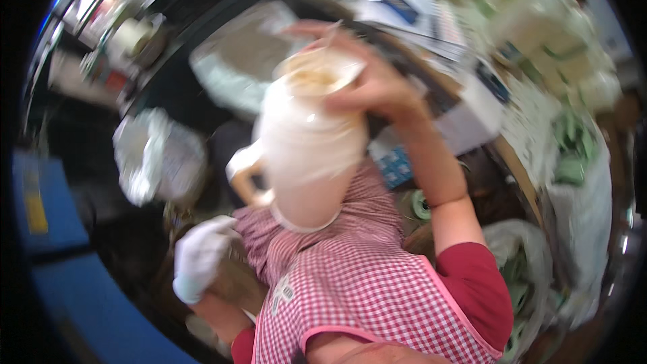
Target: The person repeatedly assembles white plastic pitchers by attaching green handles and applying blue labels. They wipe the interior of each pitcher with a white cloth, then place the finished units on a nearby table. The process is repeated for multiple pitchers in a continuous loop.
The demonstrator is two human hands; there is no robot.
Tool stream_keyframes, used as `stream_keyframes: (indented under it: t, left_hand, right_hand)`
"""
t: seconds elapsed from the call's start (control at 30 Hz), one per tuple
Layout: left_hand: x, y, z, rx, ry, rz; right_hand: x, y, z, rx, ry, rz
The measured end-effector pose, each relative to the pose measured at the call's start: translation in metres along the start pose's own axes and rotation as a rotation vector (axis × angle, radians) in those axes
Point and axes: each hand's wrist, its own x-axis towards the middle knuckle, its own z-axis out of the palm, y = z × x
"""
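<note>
A large white pitcher (310,155) with a side handle is held up in front of my lap, blurred by motion. Its rounded body narrows toward the base, and beige shows at the top opening. My bare right hand (377,84) grips the pitcher at its upper rim, fingers over the far side and thumb in front. The handle points to the left, away from that hand. Lower down at the left, my left hand (202,253) wears a white glove and is apart from the pitcher. Its fingers are smeared, so their pose is unclear.
A worktable (529,155) on the right carries papers (438,27) and bulky plastic-wrapped packs (539,34). Plastic bags (158,155) stand at the left, with a plastic-lined container (232,61) beyond the pitcher. Blue panels (57,195) line the left side. A bag with green material (515,276) is near my right elbow.
</note>
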Motion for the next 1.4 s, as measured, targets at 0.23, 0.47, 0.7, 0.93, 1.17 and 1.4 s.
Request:
stream_keyframes:
  t: [0.23, 0.47, 0.7, 0.93, 1.17, 1.4]
  left_hand:
    - [0.120, -0.027, 0.020, -0.462, -0.094, 0.386]
    - [0.124, -0.047, 0.034, -0.866, 0.097, 0.274]
    - [0.140, -0.019, 0.058, -1.095, -0.070, 0.274]
    - [0.138, 0.025, 0.083, -0.750, -0.013, 0.386]
    - [0.116, 0.034, 0.104, -0.804, 0.097, 0.333]
    - [0.140, 0.023, 0.022, -0.661, 0.118, 0.361]
  right_hand:
    - [-0.061, -0.036, -0.017, -1.075, 0.397, -0.519]
    - [-0.462, -0.136, -0.169, -2.078, 0.816, 1.734]
    - [-0.548, -0.166, -0.018, -1.811, 0.910, 1.767]
    - [-0.383, -0.158, -0.007, -1.592, 0.973, 0.811]
    - [-0.059, -0.021, -0.032, -0.485, 0.476, 0.194]
    - [0.034, -0.005, 0.075, -0.876, 0.274, -0.489]
